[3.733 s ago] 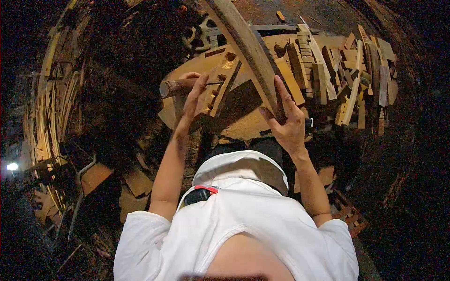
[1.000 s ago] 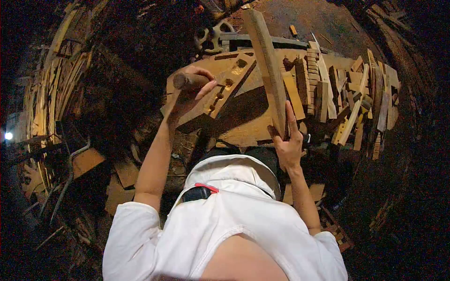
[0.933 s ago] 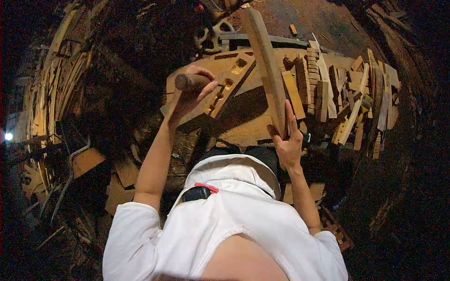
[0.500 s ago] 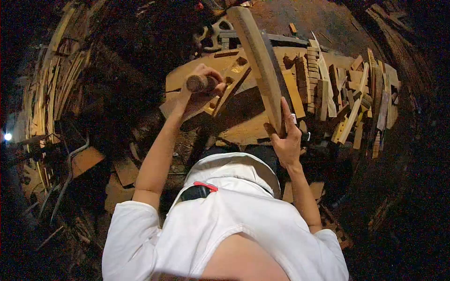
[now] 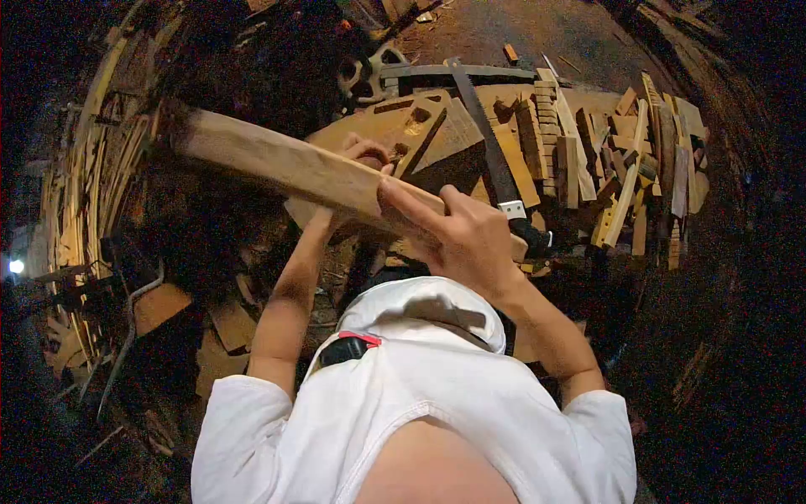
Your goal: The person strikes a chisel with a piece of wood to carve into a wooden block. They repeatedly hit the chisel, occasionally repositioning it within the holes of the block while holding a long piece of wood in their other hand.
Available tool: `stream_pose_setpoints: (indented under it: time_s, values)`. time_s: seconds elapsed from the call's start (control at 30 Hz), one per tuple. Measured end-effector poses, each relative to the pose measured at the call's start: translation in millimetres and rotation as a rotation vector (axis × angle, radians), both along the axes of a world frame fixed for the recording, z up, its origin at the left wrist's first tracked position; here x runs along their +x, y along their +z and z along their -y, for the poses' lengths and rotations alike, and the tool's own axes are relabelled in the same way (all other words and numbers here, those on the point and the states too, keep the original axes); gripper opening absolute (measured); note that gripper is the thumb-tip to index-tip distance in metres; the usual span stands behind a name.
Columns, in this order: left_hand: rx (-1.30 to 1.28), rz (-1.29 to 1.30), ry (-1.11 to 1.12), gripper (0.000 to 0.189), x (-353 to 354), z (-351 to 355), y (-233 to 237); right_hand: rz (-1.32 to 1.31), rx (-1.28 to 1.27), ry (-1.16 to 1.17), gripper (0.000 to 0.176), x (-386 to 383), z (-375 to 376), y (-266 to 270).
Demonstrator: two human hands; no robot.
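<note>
A long wooden beam (image 5: 277, 161) slants across the view, its far end at the upper left. My right hand (image 5: 457, 231) grips its near end, the index finger stretched along its face. Behind the beam, my left hand (image 5: 367, 153) shows only its curled fingers. A round wooden piece appears partly within those fingers; the beam hides the rest. To the right of my right hand, a saw (image 5: 487, 126) with a dark blade and black handle lies on the work surface.
A carved wooden block (image 5: 420, 122) lies beyond my left hand. Many wood offcuts (image 5: 567, 172) stand and lie at the right. Thin strips (image 5: 80, 193) lean at the far left, near a bent metal bar (image 5: 130, 311). A metal bar (image 5: 457, 72) lies at the back.
The beam has swung from upright to slanting left, across the front of my left hand. My right hand has moved left and turned with it. The saw now shows fully.
</note>
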State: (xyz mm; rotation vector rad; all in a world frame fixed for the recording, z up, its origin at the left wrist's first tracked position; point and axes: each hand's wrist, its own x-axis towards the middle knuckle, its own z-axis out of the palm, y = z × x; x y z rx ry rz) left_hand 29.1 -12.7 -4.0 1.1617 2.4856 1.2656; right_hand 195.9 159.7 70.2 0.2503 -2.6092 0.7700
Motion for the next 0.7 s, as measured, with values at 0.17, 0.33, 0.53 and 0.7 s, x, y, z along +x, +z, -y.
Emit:
stream_pose_setpoints:
  time_s: [0.17, 0.33, 0.53, 0.7]
  values:
    - [0.049, 0.013, -0.006, 0.012, 7, 7, -14, -0.087, 0.122, 0.063, 0.071, 8, 15, 4]
    - [0.084, -0.045, -0.015, 0.010, 8, 12, -27, 0.004, 0.099, -0.002, 0.072, 2, 14, -17]
    - [0.128, -0.063, -0.044, 0.015, 17, 11, -14, -0.090, -0.007, 0.061, 0.064, 13, 22, -4]
    - [0.241, -0.023, -0.046, 0.030, -2, 25, -75, 0.046, 0.050, 0.031, 0.061, 5, 18, -25]
